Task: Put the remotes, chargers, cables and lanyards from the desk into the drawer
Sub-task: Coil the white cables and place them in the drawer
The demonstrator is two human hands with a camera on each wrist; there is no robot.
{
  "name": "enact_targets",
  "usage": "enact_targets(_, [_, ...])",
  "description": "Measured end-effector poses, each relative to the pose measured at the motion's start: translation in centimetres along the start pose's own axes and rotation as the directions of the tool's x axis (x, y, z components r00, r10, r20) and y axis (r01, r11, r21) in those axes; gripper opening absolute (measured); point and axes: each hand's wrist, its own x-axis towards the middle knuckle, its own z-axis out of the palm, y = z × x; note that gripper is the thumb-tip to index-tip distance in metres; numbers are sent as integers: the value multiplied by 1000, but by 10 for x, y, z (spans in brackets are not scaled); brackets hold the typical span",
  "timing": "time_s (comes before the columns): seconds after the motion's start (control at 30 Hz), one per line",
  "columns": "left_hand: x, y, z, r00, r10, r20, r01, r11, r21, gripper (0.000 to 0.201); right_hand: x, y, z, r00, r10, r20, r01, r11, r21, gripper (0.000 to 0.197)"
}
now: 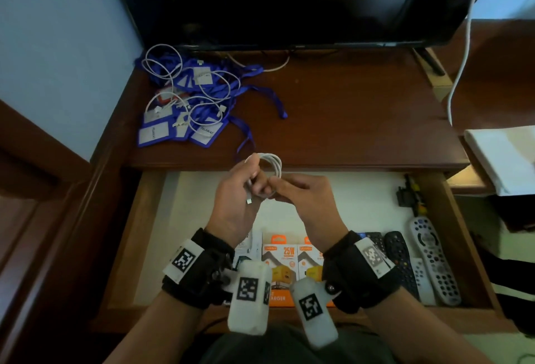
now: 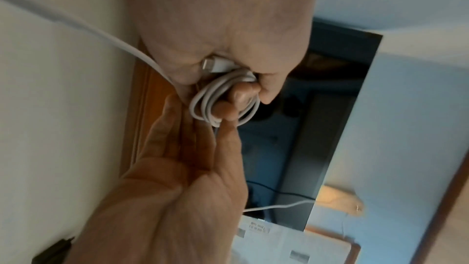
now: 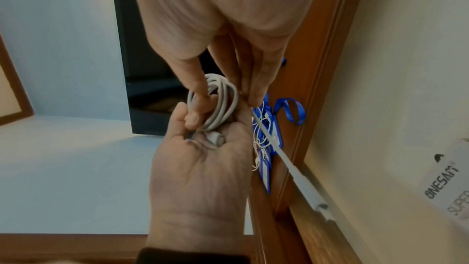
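Note:
A white cable wound into a small coil (image 1: 270, 162) (image 2: 223, 97) (image 3: 223, 95) hangs above the open drawer (image 1: 150, 219). My left hand (image 1: 254, 185) (image 2: 228, 47) (image 3: 200, 168) grips the coil, with one connector lying in its palm. My right hand (image 1: 279, 188) (image 2: 198, 148) (image 3: 248, 87) pinches the cable's loose tail right beside the coil. On the desk's back left lies a pile of blue lanyards (image 1: 185, 126) (image 3: 291, 109) with badge holders, and thin white cables (image 1: 170, 80) are tangled over it. Several remotes (image 1: 434, 262) and orange charger boxes (image 1: 285, 259) lie in the drawer.
A dark television (image 1: 289, 2) stands at the back of the desk (image 1: 347, 117). A white cord (image 1: 463, 45) hangs down at the right, above a white sheet (image 1: 503, 155). A black adapter (image 1: 405, 193) sits in the drawer's far right corner.

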Motion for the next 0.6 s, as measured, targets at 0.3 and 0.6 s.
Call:
enact_targets(0.3, [0, -3, -8, 990, 107, -91, -42, 845, 532, 34, 3, -9, -3, 998, -3, -57, 10, 992, 127, 15])
enact_targets(0.6, [-4, -5, -8, 999, 39, 16, -37, 639, 769, 43, 7, -9, -5, 974, 146, 171, -210, 862, 461, 6])
